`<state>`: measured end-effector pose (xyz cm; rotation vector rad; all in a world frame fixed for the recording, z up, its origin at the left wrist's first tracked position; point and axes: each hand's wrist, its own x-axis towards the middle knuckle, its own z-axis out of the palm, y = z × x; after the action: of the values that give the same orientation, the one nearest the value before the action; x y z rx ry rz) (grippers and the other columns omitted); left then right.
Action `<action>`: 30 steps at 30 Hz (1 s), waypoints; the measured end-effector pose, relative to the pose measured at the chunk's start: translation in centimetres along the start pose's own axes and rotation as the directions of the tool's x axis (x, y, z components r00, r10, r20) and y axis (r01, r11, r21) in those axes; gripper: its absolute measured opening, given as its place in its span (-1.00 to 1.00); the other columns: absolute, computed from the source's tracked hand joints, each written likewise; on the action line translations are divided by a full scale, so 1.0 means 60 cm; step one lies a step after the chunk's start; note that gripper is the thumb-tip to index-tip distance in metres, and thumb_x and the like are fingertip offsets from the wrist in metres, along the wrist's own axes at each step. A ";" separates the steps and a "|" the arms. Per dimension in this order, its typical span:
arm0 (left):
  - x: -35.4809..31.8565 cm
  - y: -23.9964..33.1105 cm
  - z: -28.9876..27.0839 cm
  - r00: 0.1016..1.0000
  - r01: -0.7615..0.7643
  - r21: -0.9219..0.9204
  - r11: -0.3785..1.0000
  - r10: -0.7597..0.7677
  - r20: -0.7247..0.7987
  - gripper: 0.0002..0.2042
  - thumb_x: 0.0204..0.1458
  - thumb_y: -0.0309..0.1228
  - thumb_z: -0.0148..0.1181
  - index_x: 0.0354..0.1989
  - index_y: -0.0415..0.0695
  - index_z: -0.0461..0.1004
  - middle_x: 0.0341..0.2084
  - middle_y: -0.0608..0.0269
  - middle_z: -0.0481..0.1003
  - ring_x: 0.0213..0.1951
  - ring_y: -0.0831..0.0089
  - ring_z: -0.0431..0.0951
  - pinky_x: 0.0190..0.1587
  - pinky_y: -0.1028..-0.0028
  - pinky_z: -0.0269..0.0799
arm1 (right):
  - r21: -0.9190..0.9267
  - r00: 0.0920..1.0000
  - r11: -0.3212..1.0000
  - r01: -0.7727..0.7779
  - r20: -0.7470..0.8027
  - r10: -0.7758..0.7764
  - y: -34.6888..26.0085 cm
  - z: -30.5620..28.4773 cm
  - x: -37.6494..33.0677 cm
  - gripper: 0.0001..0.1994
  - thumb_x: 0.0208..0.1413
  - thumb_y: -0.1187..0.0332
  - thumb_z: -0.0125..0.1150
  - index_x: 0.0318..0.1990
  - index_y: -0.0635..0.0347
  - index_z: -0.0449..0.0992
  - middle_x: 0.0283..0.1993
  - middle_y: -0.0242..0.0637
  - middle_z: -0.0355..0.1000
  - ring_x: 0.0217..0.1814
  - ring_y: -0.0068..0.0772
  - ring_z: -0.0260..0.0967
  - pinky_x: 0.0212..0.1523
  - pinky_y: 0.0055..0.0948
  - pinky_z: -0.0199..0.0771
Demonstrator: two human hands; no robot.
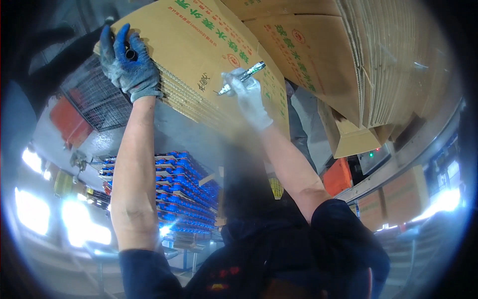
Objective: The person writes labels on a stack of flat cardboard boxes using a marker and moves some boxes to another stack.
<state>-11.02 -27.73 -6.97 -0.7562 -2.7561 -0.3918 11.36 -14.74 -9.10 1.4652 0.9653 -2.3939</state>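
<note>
My right hand [247, 97], in a whitish glove, grips a marker pen [242, 78] with a dark and silver barrel. The pen's tip points down and left, near black handwritten marks [204, 81] on the top sheet of a stack of flattened cardboard boxes [174, 45]. Green and red print covers part of that brown cardboard. At the stack's left edge is my left hand [128, 70], in a grey and blue work glove. A small black marker cap [130, 54], its round open end showing, is held between its bent fingers.
More flattened cartons [318, 55] stand upright to the right, with an open carton flap [356, 142] below them. Lower left, blue parts [184, 194] are piled in layers. A wire mesh cage [97, 97] is at the left, next to an orange-red panel [69, 122].
</note>
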 end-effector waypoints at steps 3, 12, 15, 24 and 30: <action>-0.004 0.003 0.001 1.000 0.008 -0.009 1.000 -0.008 -0.006 -0.77 0.09 -0.27 0.17 -0.11 -0.05 0.56 0.13 0.17 0.36 0.04 0.15 0.42 0.01 0.27 0.39 | 0.145 0.997 0.989 0.031 -0.069 -0.021 0.011 0.005 0.001 -0.90 0.12 0.41 0.23 -0.31 0.17 0.43 -0.41 -0.40 0.41 -0.45 -0.65 0.32 -0.41 -0.61 0.36; -0.004 0.010 -0.004 1.000 -0.013 0.032 0.999 0.014 -0.022 -0.73 0.09 -0.24 0.17 -0.07 -0.03 0.53 0.13 0.17 0.37 0.02 0.15 0.43 0.02 0.25 0.37 | 0.172 0.990 0.979 0.111 -0.103 -0.094 0.025 -0.005 0.013 -0.86 0.13 0.45 0.23 -0.21 0.26 0.44 -0.32 -0.33 0.47 -0.39 -0.60 0.39 -0.35 -0.60 0.43; 0.002 0.018 -0.002 0.997 0.038 -0.102 0.994 -0.045 -0.063 -0.66 0.10 -0.22 0.18 0.02 -0.06 0.47 0.13 0.11 0.37 0.07 0.12 0.41 0.06 0.22 0.35 | 0.110 0.984 0.978 0.175 -0.034 -0.172 -0.006 -0.013 -0.016 -0.85 0.10 0.48 0.24 -0.18 0.22 0.46 -0.20 -0.32 0.46 -0.28 -0.55 0.40 -0.26 -0.57 0.42; 0.015 0.022 -0.011 0.994 -0.002 -0.086 0.996 -0.007 -0.107 -0.61 0.04 -0.33 0.24 0.06 -0.11 0.43 0.00 0.10 0.47 0.00 0.12 0.47 0.09 0.22 0.33 | -0.772 0.595 0.040 0.634 0.455 -0.663 -0.152 -0.076 -0.058 -0.69 -0.22 0.33 0.46 -0.26 -0.02 0.51 -0.36 -0.29 0.40 -0.25 -0.16 0.32 -0.19 -0.26 0.29; 0.014 0.025 -0.008 0.999 -0.027 0.092 0.995 0.029 -0.026 -0.65 0.01 -0.33 0.24 0.02 -0.03 0.47 -0.04 0.16 0.50 0.05 0.07 0.43 0.12 0.17 0.31 | -0.288 0.763 0.714 0.639 0.114 -0.636 -0.183 -0.081 -0.080 -0.73 0.16 0.35 0.18 -0.04 0.30 0.44 -0.07 -0.16 0.46 -0.23 -0.43 0.46 -0.19 -0.49 0.45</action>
<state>-10.84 -26.27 -5.97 -0.7599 -2.7144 -0.2655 12.29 -4.17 -1.74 1.1141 2.0245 -2.4650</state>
